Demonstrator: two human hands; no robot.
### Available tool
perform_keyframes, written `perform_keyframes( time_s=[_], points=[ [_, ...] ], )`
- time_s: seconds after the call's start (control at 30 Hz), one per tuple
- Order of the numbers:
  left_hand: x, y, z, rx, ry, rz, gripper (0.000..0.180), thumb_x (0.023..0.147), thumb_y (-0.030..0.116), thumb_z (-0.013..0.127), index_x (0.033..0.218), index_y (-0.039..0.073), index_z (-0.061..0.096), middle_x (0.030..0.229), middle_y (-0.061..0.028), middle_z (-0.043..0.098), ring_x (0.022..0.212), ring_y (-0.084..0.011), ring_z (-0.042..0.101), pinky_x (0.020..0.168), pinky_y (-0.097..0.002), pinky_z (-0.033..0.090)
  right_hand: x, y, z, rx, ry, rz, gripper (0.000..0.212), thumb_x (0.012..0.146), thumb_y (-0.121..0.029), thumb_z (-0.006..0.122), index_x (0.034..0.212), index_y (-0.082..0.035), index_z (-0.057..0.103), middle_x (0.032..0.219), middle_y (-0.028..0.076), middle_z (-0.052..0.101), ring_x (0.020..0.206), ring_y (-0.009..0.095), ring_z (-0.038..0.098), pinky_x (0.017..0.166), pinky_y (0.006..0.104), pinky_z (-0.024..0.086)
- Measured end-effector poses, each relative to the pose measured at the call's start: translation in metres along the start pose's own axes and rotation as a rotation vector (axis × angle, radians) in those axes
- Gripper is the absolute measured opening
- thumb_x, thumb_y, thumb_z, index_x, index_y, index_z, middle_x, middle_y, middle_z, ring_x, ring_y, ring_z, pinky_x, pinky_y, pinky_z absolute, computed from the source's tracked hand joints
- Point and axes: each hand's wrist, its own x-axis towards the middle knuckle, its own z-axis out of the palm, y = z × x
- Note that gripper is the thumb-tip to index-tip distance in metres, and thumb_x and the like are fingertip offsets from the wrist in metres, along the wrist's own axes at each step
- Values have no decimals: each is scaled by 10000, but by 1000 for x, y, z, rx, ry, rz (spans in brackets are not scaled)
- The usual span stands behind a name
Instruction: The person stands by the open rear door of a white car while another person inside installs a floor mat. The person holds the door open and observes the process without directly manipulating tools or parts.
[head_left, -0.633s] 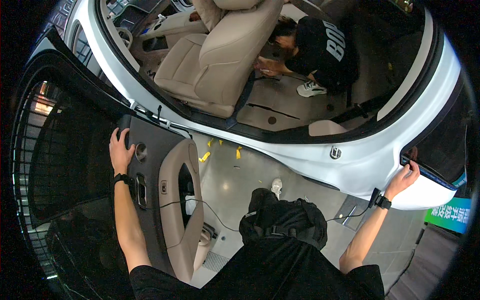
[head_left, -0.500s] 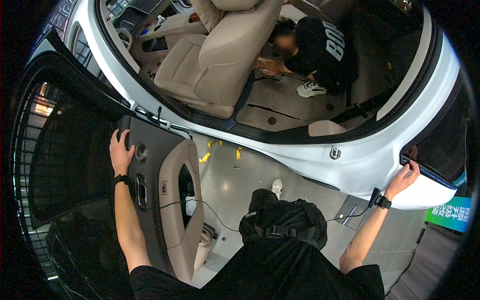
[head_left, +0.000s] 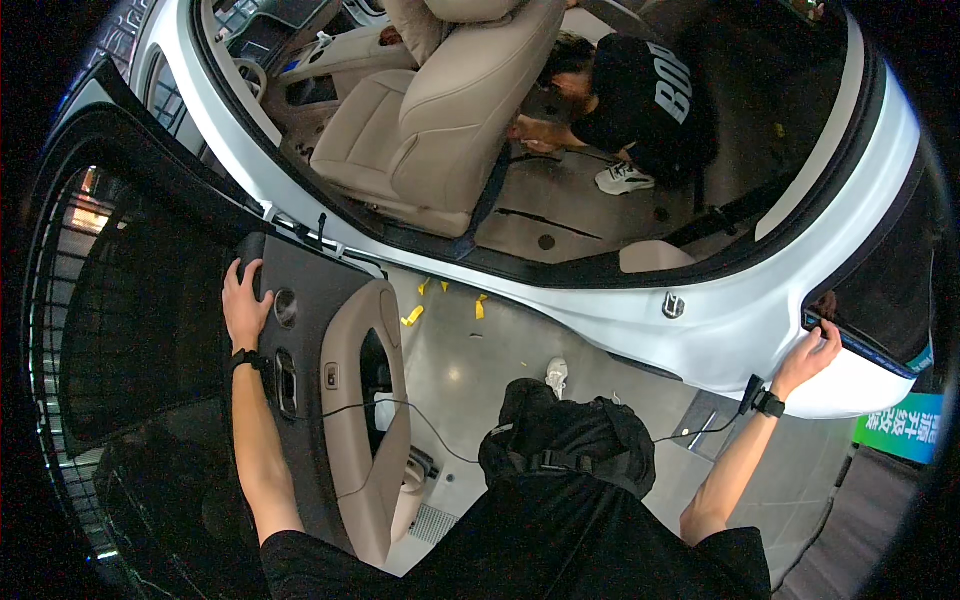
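My left hand (head_left: 246,308) rests, fingers spread, on the top of the dark upper trim of the car door (head_left: 300,255), beside a round speaker cover (head_left: 286,308). Below it on the door are the inner handle (head_left: 287,385) and a beige armrest (head_left: 370,330). My right hand (head_left: 808,360) touches the white car body (head_left: 745,345) at the lower corner of the dark rear side window (head_left: 880,270). Its fingers are stretched out, and nothing shows in them. Each wrist wears a black band.
Inside the car a person in black (head_left: 640,110) crouches on the bare floor (head_left: 560,205) behind a beige front seat (head_left: 430,140). A metal latch (head_left: 673,304) sits on the door frame. Yellow scraps (head_left: 413,316) lie on the grey floor. A thin black cable (head_left: 430,425) crosses before my waist.
Both my hands keep their places. The view has shifted very slightly, and the person inside has barely moved.
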Motion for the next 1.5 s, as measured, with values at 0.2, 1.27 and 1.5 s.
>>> perform_keyframes(
  time_s=[0.2, 1.27, 1.5],
  points=[
    [0, -1, 0, 8, 14, 20, 653, 762, 127, 782, 1352, 243, 527, 1506, -138, 399, 1370, -349, 421, 1118, -450, 393, 0, 3, 0, -13, -6, 2, 207, 944, -97, 554, 1094, 29, 623, 1143, 175, 601, 1116, 329, 552, 1009, 435, 412],
    [1, 2, 0, 9, -2, -4, 655, 766, 133, 786, 1357, 242, 527, 1517, -128, 390, 1373, -346, 419, 1124, -449, 394, 0, 2, 1, -20, 5, -6, 192, 939, -88, 559, 1079, 21, 634, 1137, 163, 604, 1105, 322, 561, 1001, 433, 423],
    [1, 1, 0, -2, 2, 2, 655, 761, 133, 788, 1354, 240, 531, 1516, -130, 392, 1369, -352, 420, 1121, -451, 393, 0, 0, 1, -4, 6, 19, 204, 944, -112, 559, 1080, 21, 634, 1142, 165, 602, 1117, 324, 556, 1008, 434, 417]
  ],
)
